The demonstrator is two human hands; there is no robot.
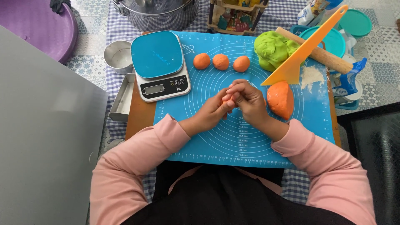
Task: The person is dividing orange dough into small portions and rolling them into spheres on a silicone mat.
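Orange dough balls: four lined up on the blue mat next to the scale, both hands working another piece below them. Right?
Not quite. The head view shows three orange dough balls in the row, not four. The rest holds: they sit on the blue mat beside the scale, and the left hand and right hand are pressed together around a small orange piece below them.

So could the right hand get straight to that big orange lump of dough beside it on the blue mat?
Probably yes. The big orange lump of dough lies just beside the right hand on the blue silicone mat, with nothing between them. But both hands are closed around a small orange piece, so it would have to let go first.
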